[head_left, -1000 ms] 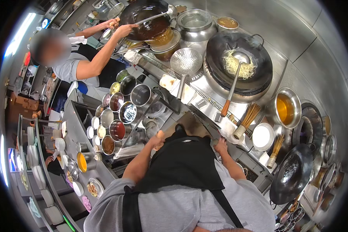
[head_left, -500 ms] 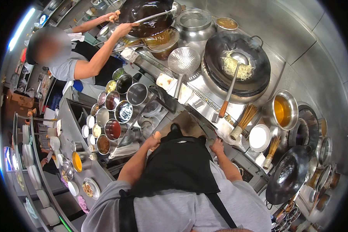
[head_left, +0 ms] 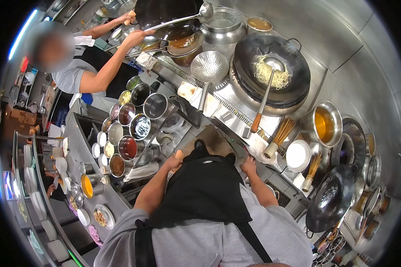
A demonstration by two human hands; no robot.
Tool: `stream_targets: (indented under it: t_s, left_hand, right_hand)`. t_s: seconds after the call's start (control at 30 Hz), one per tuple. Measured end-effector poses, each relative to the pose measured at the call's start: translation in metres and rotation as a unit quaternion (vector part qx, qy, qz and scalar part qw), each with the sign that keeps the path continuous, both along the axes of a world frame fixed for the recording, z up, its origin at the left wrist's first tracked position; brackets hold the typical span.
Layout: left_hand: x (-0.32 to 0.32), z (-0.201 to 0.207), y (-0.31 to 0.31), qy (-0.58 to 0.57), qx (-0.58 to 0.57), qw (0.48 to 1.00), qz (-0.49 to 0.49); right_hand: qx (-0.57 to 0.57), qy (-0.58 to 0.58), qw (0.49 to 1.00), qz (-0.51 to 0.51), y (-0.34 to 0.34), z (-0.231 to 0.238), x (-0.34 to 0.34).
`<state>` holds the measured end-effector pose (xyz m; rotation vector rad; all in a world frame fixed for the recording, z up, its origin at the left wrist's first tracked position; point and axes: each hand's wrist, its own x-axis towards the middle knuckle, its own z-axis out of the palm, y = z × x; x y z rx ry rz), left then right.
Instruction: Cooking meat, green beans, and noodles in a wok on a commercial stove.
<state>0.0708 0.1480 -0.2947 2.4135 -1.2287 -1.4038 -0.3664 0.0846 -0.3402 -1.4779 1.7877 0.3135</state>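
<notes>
My left hand (head_left: 173, 163) is low in front of my apron, its fingers closed, with a small tan end (head_left: 179, 154) sticking up from it; what that is I cannot make out. By the stove's front edge my right hand (head_left: 248, 166) hangs with fingers curled; a thin red bit (head_left: 246, 150) shows just above it, and what it grips is hidden. Ahead, a black wok (head_left: 245, 58) on the burner holds pale noodles (head_left: 278, 81). A ladle (head_left: 265, 98) with a wooden handle rests in it, touched by neither hand.
At left, a co-worker (head_left: 89, 73) handles a dark wok (head_left: 165, 11) and a ladle (head_left: 205, 12). A perforated skimmer (head_left: 209, 66) lies left of my wok. Right are bamboo brushes (head_left: 283, 133), a white bowl (head_left: 298, 155) and an oil pot (head_left: 324, 127). Metal sauce pots (head_left: 130, 147) stand left.
The co-worker's wok has shifted slightly left and their ladle now sits clear of its right rim. My hands stay nearly where they were; the whole view has moved a little.
</notes>
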Motion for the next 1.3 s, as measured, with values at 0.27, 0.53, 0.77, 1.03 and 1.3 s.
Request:
stream_targets:
  t_s: [0.27,0.53,0.77,1.03,1.3]
  left_hand:
    - [0.017,-0.011,0.004,-0.010,0.003,0.997,-0.077]
    - [0.037,-0.036,0.012,-0.030,-0.059,0.998,-0.023]
    - [0.004,0.052,-0.040,0.062,0.033,0.997,-0.024]
    - [0.004,0.093,-0.128,0.033,-0.037,0.983,-0.179]
    - [-0.075,0.174,-0.272,0.113,-0.125,0.928,-0.331]
  right_hand:
    - [-0.016,-0.004,1.000,-0.026,0.008,-0.008,0.006]
    - [-0.026,-0.007,0.998,-0.053,0.002,-0.021,0.006]
    - [0.034,-0.029,0.999,-0.004,-0.024,-0.030,-0.007]
    - [0.167,-0.437,0.852,-0.234,-0.048,0.089,0.010]
    - [-0.134,-0.479,0.761,-0.416,-0.172,0.257,0.034]
